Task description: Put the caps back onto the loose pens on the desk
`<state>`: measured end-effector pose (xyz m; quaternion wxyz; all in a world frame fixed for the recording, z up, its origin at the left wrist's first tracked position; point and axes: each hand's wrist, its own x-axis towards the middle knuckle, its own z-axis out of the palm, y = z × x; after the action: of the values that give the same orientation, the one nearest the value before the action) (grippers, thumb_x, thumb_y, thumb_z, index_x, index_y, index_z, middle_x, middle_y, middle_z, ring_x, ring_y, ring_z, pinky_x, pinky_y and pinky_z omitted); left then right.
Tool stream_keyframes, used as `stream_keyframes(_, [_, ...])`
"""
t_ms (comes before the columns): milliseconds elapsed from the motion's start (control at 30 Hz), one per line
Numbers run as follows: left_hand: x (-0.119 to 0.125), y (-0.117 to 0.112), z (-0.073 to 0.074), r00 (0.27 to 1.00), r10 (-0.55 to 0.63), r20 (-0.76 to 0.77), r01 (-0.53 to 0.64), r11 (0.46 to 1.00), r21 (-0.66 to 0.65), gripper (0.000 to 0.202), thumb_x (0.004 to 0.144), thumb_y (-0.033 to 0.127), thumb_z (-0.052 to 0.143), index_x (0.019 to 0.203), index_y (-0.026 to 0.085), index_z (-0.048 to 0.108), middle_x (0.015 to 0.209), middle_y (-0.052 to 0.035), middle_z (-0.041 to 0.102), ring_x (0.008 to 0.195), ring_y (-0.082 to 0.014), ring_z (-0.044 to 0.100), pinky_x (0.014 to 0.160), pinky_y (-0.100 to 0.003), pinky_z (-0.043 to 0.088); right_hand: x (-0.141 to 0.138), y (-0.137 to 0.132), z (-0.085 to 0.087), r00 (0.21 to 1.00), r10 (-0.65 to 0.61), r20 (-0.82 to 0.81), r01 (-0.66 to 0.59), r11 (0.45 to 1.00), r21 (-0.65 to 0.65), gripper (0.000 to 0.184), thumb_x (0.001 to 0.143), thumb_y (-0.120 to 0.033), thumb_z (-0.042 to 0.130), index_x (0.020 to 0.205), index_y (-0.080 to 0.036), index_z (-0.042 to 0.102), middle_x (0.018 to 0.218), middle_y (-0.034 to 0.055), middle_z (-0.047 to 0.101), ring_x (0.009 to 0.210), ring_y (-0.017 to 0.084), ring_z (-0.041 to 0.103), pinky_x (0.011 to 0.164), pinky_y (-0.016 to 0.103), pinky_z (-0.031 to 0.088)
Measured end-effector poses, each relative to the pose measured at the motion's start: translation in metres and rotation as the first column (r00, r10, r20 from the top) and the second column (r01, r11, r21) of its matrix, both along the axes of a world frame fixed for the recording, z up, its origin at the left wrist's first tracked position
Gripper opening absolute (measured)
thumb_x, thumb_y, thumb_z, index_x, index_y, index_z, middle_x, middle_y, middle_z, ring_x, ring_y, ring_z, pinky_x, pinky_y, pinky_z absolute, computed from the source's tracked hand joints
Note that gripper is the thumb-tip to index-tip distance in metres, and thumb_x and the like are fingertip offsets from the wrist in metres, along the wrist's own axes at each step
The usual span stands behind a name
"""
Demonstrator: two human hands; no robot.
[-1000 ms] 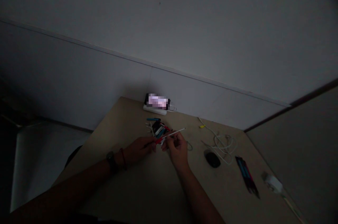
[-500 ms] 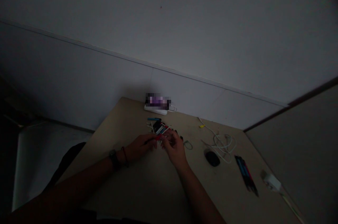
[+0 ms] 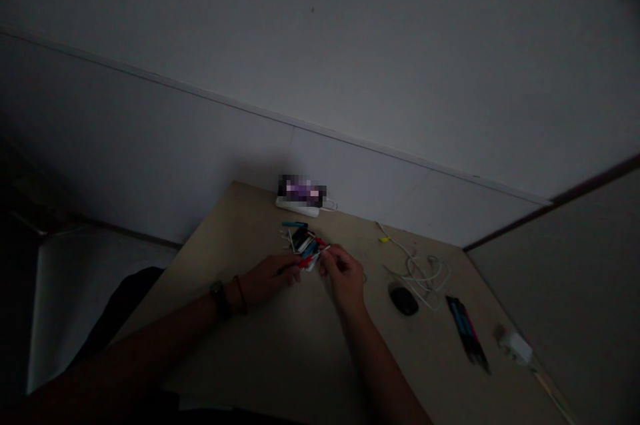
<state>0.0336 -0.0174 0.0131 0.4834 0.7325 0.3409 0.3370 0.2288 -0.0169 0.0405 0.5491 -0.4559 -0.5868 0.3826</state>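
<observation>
The scene is very dark. My left hand [image 3: 270, 278], with a watch and a cord bracelet at the wrist, is closed in a pinch on a thin red-ended stick [image 3: 305, 262]. My right hand [image 3: 343, 275] is closed too, pinching the pale end of the same stick just to the right. Both hands hover over a beige table [image 3: 280, 358]. Right behind my fingers lies a small heap of pens and sticks [image 3: 303, 243], red, blue, black and white.
At the table's far edge a phone [image 3: 301, 190] leans on a white block. To the right lie a tangled white cable [image 3: 423, 269], a black mouse [image 3: 403, 299], a few dark pens [image 3: 467, 334] and a white charger [image 3: 515, 346]. Walls enclose the back.
A second ago my right hand held a long white stick pointing up to the right. It has since drawn in; both hands now pinch close together by the heap.
</observation>
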Motion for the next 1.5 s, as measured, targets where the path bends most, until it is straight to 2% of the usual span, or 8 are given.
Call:
stream_keyframes(367, [-0.001,-0.002,0.001,0.998,-0.01,-0.058,0.013,0.998,0.061,0.031,0.1,0.04,0.043,0.095,0.017,0.063,0.085,-0.0034,0.065,0.08,-0.0173,0.057,0.073,-0.027,0.043,-0.002,-0.002,-0.006,0.999,0.001,-0.04,-0.004,0.998,-0.062,0.03,0.086,-0.048,0.067,0.079,-0.02,0.061,0.051,-0.0037,0.057,0.045,0.012,0.051,0.046,0.024,0.042])
stream_keyframes(767, [0.0,0.0,0.001,0.997,-0.026,-0.076,0.032,0.997,0.073,0.03,0.1,0.038,0.04,0.096,0.017,0.062,0.083,-0.0024,0.063,0.077,-0.0165,0.056,0.071,-0.027,0.041,-0.003,-0.004,-0.01,1.0,0.003,-0.016,-0.004,0.999,-0.032,0.027,0.089,-0.048,0.063,0.084,-0.021,0.06,0.055,-0.0048,0.055,0.047,0.012,0.051,0.047,0.023,0.04])
stream_keyframes(933, [0.0,0.0,0.002,0.998,-0.002,-0.07,0.006,0.998,0.055,0.027,0.099,0.036,0.042,0.097,0.017,0.062,0.082,-0.0021,0.063,0.076,-0.0161,0.056,0.072,-0.027,0.042,-0.006,-0.008,-0.007,0.999,-0.041,0.011,0.041,0.999,0.021,0.026,0.091,-0.047,0.062,0.088,-0.021,0.061,0.056,-0.0048,0.054,0.048,0.012,0.05,0.048,0.024,0.04])
stream_keyframes(1200, [-0.001,-0.001,0.002,0.997,-0.014,-0.072,0.018,0.998,0.057,0.031,0.099,0.041,0.042,0.095,0.018,0.062,0.082,-0.0021,0.063,0.078,-0.0165,0.056,0.072,-0.027,0.043,-0.003,-0.006,-0.008,1.0,0.016,0.002,-0.016,1.0,-0.024,0.026,0.089,-0.046,0.063,0.084,-0.021,0.061,0.056,-0.0039,0.056,0.049,0.013,0.051,0.049,0.025,0.042])
stream_keyframes(1500, [0.0,0.0,0.002,1.0,0.01,-0.023,-0.01,1.0,0.025,0.032,0.098,0.041,0.045,0.1,0.017,0.066,0.083,-0.003,0.064,0.077,-0.0164,0.056,0.072,-0.027,0.043,-0.004,-0.004,-0.008,0.999,0.001,0.047,0.001,0.999,-0.044,0.029,0.084,-0.048,0.069,0.076,-0.021,0.062,0.056,-0.0039,0.054,0.051,0.012,0.049,0.05,0.025,0.04])
